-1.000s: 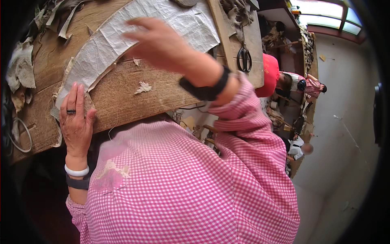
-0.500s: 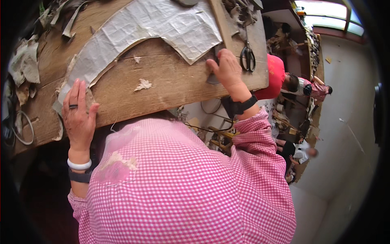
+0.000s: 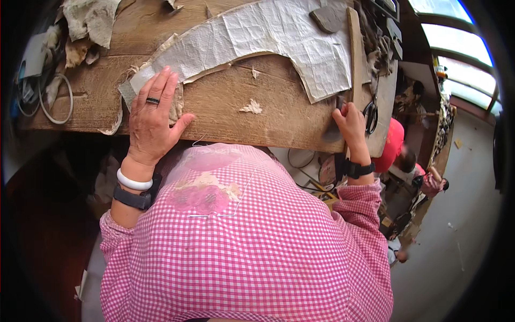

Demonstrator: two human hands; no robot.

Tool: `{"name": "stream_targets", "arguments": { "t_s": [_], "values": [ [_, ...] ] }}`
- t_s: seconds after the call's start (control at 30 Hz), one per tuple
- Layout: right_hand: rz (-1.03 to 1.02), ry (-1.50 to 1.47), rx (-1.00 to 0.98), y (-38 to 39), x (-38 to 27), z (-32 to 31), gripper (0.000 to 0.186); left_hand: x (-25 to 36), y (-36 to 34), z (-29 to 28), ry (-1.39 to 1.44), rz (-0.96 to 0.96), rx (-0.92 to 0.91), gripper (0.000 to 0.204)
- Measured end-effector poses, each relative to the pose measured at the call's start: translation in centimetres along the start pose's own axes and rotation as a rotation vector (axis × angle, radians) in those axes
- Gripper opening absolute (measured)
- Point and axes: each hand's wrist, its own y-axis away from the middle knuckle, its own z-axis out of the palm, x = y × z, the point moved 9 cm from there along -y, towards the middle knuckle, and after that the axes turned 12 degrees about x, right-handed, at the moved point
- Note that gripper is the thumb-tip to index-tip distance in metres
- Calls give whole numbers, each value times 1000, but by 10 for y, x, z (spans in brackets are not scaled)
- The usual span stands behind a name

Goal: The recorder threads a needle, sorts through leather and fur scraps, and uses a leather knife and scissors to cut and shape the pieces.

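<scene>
A long curved pale sheet [image 3: 263, 33], creased like paper or thin hide, lies on the wooden table [image 3: 214, 112]. My left hand [image 3: 156, 115], with a dark ring, is open and presses flat on the sheet's narrow left end, thumb apart. A scrap of furry hide [image 3: 176, 104] shows beside that thumb. Close to the sheet's lower right corner, my right hand [image 3: 352, 129] is closed around a small dark tool [image 3: 339, 102]. Its lower part is blurred, so I cannot make out its exact kind. A wooden strip [image 3: 355, 51] lies just beyond this hand.
Black-handled scissors [image 3: 371, 114] rest right of my right hand. A dark flat stone-like piece [image 3: 329, 20] sits on the sheet. Hide scraps [image 3: 94, 21] and a white cable [image 3: 70, 99] are at the left. A red rounded thing [image 3: 390, 145] stands past the table's right end.
The view has shifted, so the table appears lower and farther right. My left hand stays on the sheet's end. My right hand's fingers have closed around the dark tool.
</scene>
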Motion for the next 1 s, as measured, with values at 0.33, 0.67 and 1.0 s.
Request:
{"name": "stream_targets", "arguments": {
  "t_s": [0.33,0.67,1.0],
  "values": [
    [417,-1014,-231,-27,-14,-19,24,-5,3,4,30,-103,15,76],
    [70,-2168,-1192,-147,-299,-42,13,2,17,-2,2,-159,113,62],
    [-920,-1373,-1219,-22,-456,14,26,20,28,-6,-114,-280,302,41]
  ]
}}
